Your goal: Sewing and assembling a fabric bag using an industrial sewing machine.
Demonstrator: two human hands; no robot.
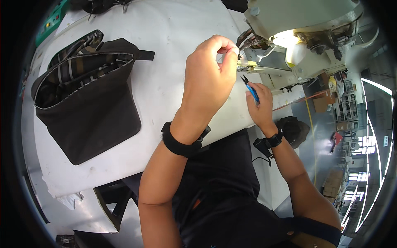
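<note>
My left hand (211, 74) is raised over the white table beside the sewing machine (306, 20), thumb and forefinger pinched together. What lies between those fingertips is too fine to make out. Lower and to the right, my right hand (261, 105) is closed around blue thread snips (252, 92), their dark blades pointing up toward the machine's lit needle area. A dark bag (93, 120) rests on the table to the left, apart from both hands. Its zipped mouth gapes, showing a striped lining (70, 71).
The sewing machine's lamp (285, 40) glows at the upper right. White table (165, 33) spreads under the bag. A green box with buttons (51, 22) stands at the far left corner. Cardboard boxes (322, 101) and shelving stand across the floor at right.
</note>
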